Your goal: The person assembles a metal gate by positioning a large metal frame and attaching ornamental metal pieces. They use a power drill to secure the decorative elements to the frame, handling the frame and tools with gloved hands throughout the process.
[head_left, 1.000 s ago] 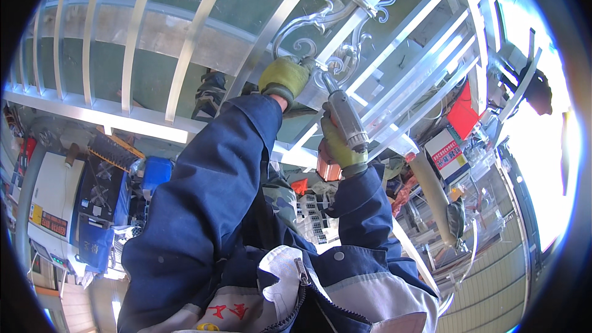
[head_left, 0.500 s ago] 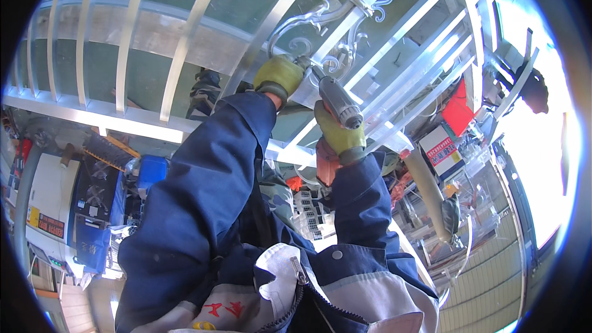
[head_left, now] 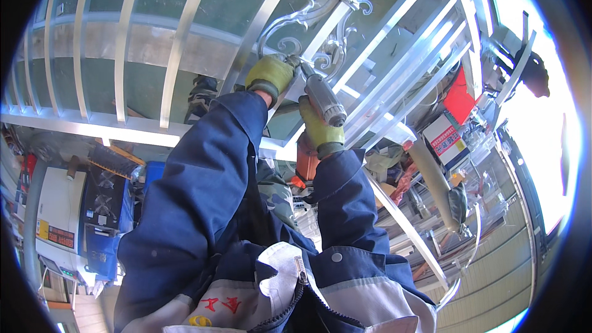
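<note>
My right hand [head_left: 320, 126], in a yellow-green work glove, is wrapped round the handle of a cordless drill [head_left: 324, 100] with a grey body and a reddish lower part. The drill's tip points up and left, close to the fingers of my left hand [head_left: 270, 77]. That hand, gloved alike, is closed at the lower end of a silver metal scroll ornament [head_left: 299, 18], beside a bar of a metal frame [head_left: 179, 46]. My glove hides the exact grip and any screw at the drill's tip.
Several parallel bars span the far side over a green surface [head_left: 145, 86]. To the left stand a white cabinet [head_left: 57, 206] and a blue container [head_left: 102, 250]. On the right are a red sheet [head_left: 459, 98], a beige roll [head_left: 431, 176] and loose metal strips.
The view has shifted, so the frame, ornament, both hands and drill appear a little further left. Both hands keep their grips, with the drill's tip still beside my left fingers.
</note>
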### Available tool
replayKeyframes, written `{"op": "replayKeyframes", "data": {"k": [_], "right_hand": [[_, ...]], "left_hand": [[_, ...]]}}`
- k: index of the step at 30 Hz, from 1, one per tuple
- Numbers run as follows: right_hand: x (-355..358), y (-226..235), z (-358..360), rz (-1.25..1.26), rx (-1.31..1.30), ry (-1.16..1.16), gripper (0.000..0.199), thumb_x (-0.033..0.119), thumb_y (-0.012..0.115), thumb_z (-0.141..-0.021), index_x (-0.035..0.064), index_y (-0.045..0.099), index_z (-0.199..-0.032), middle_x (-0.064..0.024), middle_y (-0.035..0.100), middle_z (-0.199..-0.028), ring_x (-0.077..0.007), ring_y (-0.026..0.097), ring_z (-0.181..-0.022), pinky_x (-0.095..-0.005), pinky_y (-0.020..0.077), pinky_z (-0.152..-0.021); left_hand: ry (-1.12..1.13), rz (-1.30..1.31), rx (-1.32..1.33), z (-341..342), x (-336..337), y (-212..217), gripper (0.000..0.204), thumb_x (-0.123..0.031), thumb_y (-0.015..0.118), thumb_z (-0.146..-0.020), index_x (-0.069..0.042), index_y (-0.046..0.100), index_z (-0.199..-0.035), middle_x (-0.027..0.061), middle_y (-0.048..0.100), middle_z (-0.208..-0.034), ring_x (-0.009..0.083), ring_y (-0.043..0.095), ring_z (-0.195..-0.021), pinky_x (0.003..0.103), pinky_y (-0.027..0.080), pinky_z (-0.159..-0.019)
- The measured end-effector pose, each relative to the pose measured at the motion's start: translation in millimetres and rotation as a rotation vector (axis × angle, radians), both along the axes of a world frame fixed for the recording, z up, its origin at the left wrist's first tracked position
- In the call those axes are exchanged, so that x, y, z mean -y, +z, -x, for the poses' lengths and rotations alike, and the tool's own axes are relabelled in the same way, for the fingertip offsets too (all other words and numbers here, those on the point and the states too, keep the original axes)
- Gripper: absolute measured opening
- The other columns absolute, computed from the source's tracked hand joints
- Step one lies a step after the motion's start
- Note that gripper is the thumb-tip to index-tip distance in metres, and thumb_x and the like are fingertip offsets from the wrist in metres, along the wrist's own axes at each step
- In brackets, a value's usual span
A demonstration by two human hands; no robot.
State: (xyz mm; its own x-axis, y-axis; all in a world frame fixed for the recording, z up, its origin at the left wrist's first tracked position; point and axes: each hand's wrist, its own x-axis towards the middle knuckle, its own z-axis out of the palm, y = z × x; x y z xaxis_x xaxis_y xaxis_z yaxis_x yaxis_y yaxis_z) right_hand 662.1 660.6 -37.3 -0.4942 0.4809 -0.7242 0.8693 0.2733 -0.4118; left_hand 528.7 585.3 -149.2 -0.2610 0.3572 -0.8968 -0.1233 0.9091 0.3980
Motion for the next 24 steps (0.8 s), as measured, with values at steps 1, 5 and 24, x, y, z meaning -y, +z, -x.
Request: {"op": "replayKeyframes", "data": {"k": [1, 5, 24], "right_hand": [[-1.9, 1.6, 3.4, -0.016, 0.028, 0.082, 0.026, 0.022, 0.067, -0.093, 0.0071, 0.070, -0.114, -0.0138, 0.073, -0.104, -0.0324, 0.071, -0.099, -0.0414, 0.0544, -0.086], [12.3, -6.3, -7.4, -0.011, -0.097, -0.226, 0.025, 0.022, 0.065, -0.091, 0.0060, 0.070, -0.110, -0.0153, 0.072, -0.099, -0.0337, 0.072, -0.095, -0.0417, 0.0548, -0.083], [15.0, -6.4, 3.4, 0.077, 0.082, -0.458, 0.036, 0.028, 0.070, -0.085, 0.0069, 0.070, -0.114, -0.0186, 0.075, -0.099, -0.0361, 0.073, -0.092, -0.0425, 0.0556, -0.084]], "left_hand": [[-0.011, 0.003, -0.010, 1.2, -0.5, 1.6, 0.061, -0.061, 0.050, -0.098, -0.009, 0.075, -0.119, 0.0241, 0.069, -0.122, 0.0430, 0.063, -0.119, 0.050, 0.050, -0.100], [-0.018, -0.022, -0.010, 2.5, -1.6, 2.0, 0.061, -0.061, 0.049, -0.099, -0.009, 0.075, -0.117, 0.0236, 0.069, -0.122, 0.0431, 0.064, -0.118, 0.050, 0.050, -0.099], [-0.140, -0.056, 0.017, -0.6, 5.0, -20.2, 0.061, -0.061, 0.048, -0.101, -0.008, 0.077, -0.110, 0.0238, 0.070, -0.116, 0.0446, 0.063, -0.114, 0.051, 0.050, -0.098]]}}
